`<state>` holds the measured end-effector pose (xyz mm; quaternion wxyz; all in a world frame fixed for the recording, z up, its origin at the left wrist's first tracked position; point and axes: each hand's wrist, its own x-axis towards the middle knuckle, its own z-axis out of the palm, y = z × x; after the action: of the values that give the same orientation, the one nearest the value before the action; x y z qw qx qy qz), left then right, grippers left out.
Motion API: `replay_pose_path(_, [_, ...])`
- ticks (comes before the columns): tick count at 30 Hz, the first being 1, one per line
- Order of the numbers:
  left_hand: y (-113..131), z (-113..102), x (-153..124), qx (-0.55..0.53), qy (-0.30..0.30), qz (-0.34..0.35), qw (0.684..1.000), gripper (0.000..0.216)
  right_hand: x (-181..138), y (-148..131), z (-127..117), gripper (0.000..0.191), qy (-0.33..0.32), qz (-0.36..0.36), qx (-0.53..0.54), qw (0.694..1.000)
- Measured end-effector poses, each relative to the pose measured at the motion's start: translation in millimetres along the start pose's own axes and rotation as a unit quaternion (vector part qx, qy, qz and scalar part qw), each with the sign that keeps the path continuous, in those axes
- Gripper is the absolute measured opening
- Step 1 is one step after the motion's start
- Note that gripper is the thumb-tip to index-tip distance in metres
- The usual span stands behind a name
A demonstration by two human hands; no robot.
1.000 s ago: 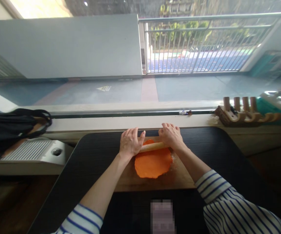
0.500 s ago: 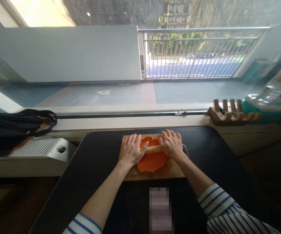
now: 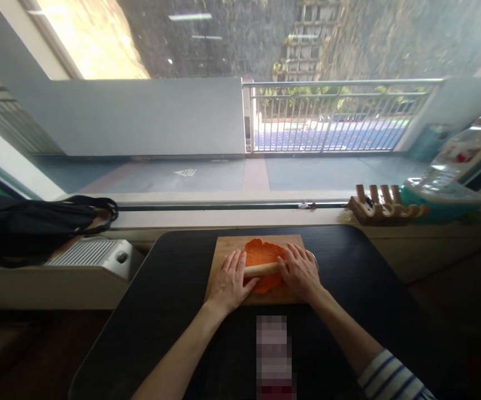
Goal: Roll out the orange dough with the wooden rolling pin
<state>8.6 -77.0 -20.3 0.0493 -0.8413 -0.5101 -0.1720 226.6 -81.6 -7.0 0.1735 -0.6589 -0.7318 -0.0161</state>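
A flat sheet of orange dough (image 3: 262,253) lies on a wooden board (image 3: 227,248) on a black table (image 3: 169,300). Across the dough rests a wooden rolling pin (image 3: 262,269). My left hand (image 3: 231,280) lies flat with fingers stretched over the pin's left end. My right hand (image 3: 300,271) presses flat on its right end. Only the pin's middle shows between the hands.
A black bag (image 3: 28,225) sits on a white ribbed appliance (image 3: 94,255) at the left. A wooden rack (image 3: 384,205) and a teal tub with a clear lid (image 3: 444,194) stand on the window sill at the right. A blurred object (image 3: 272,347) lies near the table's front.
Both hands have rolled the pin back toward me, from the dough's far edge to its near part. The view has tilted up and pulled away.
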Motion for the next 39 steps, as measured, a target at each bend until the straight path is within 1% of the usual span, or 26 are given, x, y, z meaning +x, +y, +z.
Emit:
replay_pose_path(3, [2.3, -3.6, -7.3, -0.013, -0.002, 0.005, 1.000, 0.056, -10.1, 8.2, 3.0, 0.042, 0.012, -0.006, 0.030, 0.999])
replay_pose_path(6, [5.6, -9.0, -8.7, -0.008, -0.011, 0.004, 1.000, 0.044, -17.7, 14.8, 6.8, 0.043, 0.017, -0.011, 0.057, 0.998])
replay_pose_path(12, [12.2, -18.0, -4.4, 0.002, -0.010, 0.017, 1.000, 0.036, -16.2, 17.6, 8.5, 0.040, 0.025, -0.001, 0.084, 0.996])
replay_pose_path(16, [12.4, -11.3, -4.5, 0.003, -0.012, -0.001, 1.000, 0.043, -5.9, 13.5, 4.6, 0.039, 0.012, -0.005, 0.059, 0.998])
replay_pose_path(19, [10.6, -3.3, -4.0, 0.008, -0.002, -0.008, 1.000, 0.054, 3.6, 9.7, 1.0, 0.038, -0.007, -0.012, 0.032, 0.999])
replay_pose_path(22, [8.3, 1.2, 0.1, 0.007, 0.010, -0.012, 1.000, 0.059, 14.6, 6.4, -0.8, 0.038, -0.023, -0.014, 0.011, 1.000])
replay_pose_path(26, [3.8, 2.7, 10.8, -0.005, 0.020, -0.028, 0.999, 0.058, 32.0, 2.2, 1.4, 0.039, -0.036, 0.004, -0.015, 0.999])
replay_pose_path(30, [-3.9, 4.4, 23.5, -0.014, 0.016, -0.040, 0.999, 0.061, 49.4, -1.3, 6.6, 0.040, -0.047, 0.015, -0.030, 0.998])
replay_pose_path(35, [-14.7, 10.5, 35.3, -0.025, 0.025, -0.059, 0.998, 0.063, 64.5, -3.6, 12.5, 0.041, -0.034, 0.009, -0.041, 0.999])
replay_pose_path(39, [-21.6, 15.6, 40.1, -0.031, 0.034, -0.063, 0.997, 0.060, 72.3, -3.8, 13.9, 0.039, -0.032, 0.006, -0.041, 0.999])
